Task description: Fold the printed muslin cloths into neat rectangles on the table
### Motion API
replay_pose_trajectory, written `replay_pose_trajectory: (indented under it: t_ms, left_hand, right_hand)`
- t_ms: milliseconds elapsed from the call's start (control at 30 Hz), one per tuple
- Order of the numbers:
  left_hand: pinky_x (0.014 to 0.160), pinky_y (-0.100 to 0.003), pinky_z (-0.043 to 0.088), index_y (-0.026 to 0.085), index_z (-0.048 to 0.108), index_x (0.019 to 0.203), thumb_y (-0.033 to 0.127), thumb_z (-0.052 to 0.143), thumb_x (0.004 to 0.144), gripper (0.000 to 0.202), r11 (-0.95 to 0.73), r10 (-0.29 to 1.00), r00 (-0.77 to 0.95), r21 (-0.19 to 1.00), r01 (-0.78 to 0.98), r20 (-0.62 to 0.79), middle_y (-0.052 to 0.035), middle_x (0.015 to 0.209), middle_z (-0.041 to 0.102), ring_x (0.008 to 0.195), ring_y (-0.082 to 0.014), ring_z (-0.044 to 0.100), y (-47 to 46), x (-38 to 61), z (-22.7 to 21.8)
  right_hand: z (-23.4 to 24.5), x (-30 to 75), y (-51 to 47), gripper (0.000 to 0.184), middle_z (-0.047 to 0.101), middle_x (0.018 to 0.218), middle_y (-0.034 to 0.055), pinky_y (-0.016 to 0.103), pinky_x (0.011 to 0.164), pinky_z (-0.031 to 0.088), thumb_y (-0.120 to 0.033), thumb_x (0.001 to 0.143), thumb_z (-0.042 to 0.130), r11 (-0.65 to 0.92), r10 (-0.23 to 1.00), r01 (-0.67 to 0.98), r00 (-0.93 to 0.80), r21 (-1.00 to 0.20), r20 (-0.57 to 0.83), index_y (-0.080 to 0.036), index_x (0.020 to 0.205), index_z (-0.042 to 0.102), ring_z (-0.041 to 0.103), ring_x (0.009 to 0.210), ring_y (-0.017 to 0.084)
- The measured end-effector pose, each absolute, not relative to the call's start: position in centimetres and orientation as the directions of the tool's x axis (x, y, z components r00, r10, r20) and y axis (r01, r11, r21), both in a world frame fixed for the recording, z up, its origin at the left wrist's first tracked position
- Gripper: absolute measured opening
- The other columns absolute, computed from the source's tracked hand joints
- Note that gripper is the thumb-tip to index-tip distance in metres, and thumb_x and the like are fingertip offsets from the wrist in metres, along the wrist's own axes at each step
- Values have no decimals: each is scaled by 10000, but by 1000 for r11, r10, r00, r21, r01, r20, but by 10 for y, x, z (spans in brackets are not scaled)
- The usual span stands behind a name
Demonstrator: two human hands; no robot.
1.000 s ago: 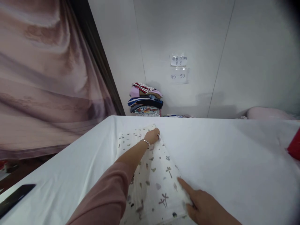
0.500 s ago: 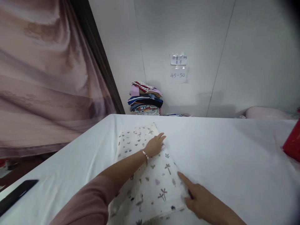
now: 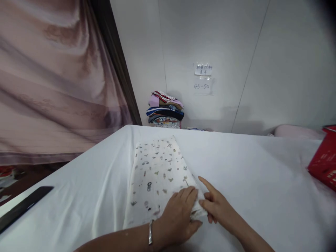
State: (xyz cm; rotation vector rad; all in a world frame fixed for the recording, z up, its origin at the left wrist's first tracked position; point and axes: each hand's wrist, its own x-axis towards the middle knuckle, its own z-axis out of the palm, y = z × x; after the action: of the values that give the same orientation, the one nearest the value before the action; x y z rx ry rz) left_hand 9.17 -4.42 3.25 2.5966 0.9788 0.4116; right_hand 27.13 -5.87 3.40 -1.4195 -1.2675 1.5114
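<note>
A folded white cloth (image 3: 157, 168) printed with small plants and animals lies lengthwise on the white-covered table (image 3: 236, 168). My left hand (image 3: 180, 213), a bracelet on its wrist, rests palm down on the cloth's near right corner with fingers curled over the edge. My right hand (image 3: 215, 204) meets it at that same corner, forefinger stretched out and the other fingers pinching the cloth's edge. The corner itself is hidden under both hands.
A stack of folded clothes (image 3: 165, 111) stands against the wall beyond the table's far edge. A red box (image 3: 324, 157) sits at the right edge, a dark flat object (image 3: 25, 206) at the left edge. A pink curtain (image 3: 52, 80) hangs at left.
My left hand has slid from the cloth's far end back along it to the near right corner, joining my right hand. The view has shifted slightly, showing more of the red box.
</note>
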Motion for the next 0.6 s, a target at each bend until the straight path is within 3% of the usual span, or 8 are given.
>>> replay_pose_trajectory:
  t_ms: [167,267,433,600]
  left_hand:
    - [866,-452,447,191,423,1224,171,530,714,522,-665,725,683,348,661,90,-122,1197,542,1052,-294,512,-44,103,31]
    - [771,-351,473,222,531,1017,81,433,715,347,-635,734,674,434,639,82,-66,995,634,889,-223,582,-44,97,51]
    - [741,-259,456,261,596,871,95,404,728,292,-538,738,670,674,507,85,26,854,664,755,-142,584,-59,62,108]
    - [712,-288,482,279,652,889,240,481,744,228,-404,784,620,736,544,-28,14,781,663,727,-170,567,-82,15,149]
  right_hand:
    - [39,262,-64,700,387,588,-94,200,420,372,-296,794,498,-206,972,83,-98,-975,-213,-242,1427,204,424,419,66]
    - [45,260,-69,715,427,573,-92,199,407,348,-375,826,505,-175,974,52,-134,-983,-181,-229,1435,162,448,410,73]
    - [47,263,-67,755,607,720,5,207,402,367,-543,855,446,-231,955,-33,-200,-972,-220,-223,1440,93,563,489,118]
    - [26,260,-38,814,617,1003,110,322,580,520,-561,796,556,-408,910,-216,-169,-887,-378,-221,1418,156,649,752,193]
